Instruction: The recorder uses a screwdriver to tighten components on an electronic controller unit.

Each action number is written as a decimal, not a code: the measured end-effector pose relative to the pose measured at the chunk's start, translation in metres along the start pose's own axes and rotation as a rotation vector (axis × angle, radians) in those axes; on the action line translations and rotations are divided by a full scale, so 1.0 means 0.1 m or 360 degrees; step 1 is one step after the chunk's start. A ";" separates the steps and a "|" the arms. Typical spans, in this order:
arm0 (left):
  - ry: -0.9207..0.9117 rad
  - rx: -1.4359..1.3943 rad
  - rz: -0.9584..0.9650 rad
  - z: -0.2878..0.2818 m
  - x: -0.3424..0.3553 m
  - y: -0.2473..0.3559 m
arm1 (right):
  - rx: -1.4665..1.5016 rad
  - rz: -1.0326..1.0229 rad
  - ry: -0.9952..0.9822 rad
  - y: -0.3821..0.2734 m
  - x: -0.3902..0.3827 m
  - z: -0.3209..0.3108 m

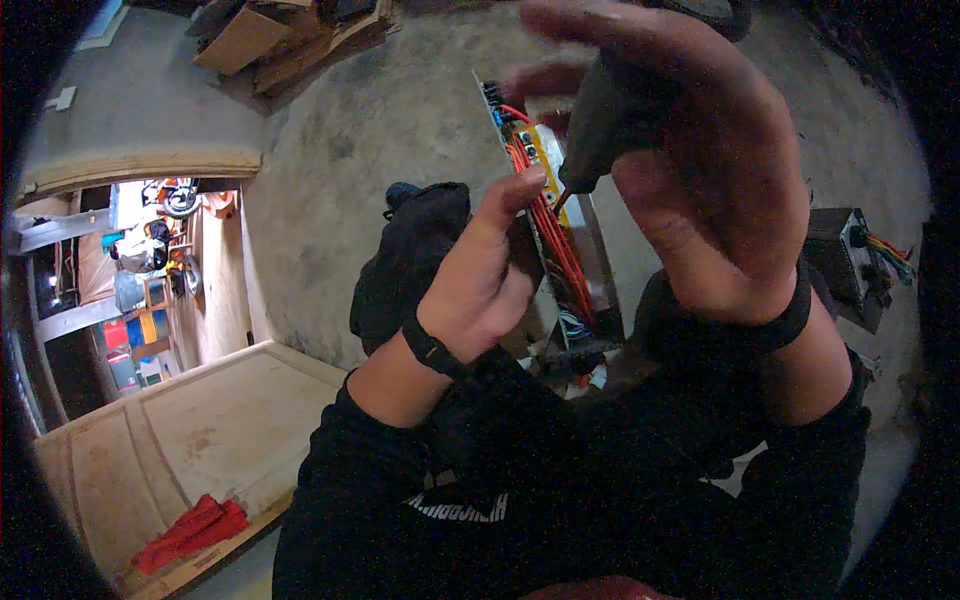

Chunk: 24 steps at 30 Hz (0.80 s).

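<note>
We see the grey floor across the upper part of the frame, and a pale wooden door at the lower left. At the upper left lies a pile of cardboard. The long metal case is in the centre, open and tilted, near our knees. Toward the right edge there is a smaller metal box with coloured wires. Our right hand, at the upper right, has its fingers bent around a dark screwdriver; the fingertips are blurred. Our left hand is at the left side of the case, its thumb beside the red wires; the other fingers are mostly hidden, so we cannot tell if they are clamped. A red cloth rests at the lower left. The screwdriver points down into the case, near a yellow strip.
</note>
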State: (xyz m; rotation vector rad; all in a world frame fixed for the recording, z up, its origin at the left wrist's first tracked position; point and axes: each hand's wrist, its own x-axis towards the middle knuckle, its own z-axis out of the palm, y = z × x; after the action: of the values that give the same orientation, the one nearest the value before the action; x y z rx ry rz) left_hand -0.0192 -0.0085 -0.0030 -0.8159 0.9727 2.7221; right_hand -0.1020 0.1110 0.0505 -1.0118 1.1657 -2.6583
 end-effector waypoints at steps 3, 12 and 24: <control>-0.0069 0.0075 0.0034 0.01 -0.07 0.04 | -0.0345 -0.0185 -0.0717 0.04 0.06 -0.31; -0.0017 0.0145 0.0011 0.00 -0.10 0.06 | -0.0685 -0.0348 -0.1006 0.04 0.19 -0.49; -0.0001 0.0083 0.0014 -0.05 -0.03 0.10 | -0.0259 -0.0170 -0.0930 0.16 0.09 -0.35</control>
State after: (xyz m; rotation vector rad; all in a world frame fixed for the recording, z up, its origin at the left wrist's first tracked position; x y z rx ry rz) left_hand -0.0173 -0.0191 0.0012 -0.8037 1.0452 2.6920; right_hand -0.1325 0.1190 0.0273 -1.7599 1.2144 -2.1082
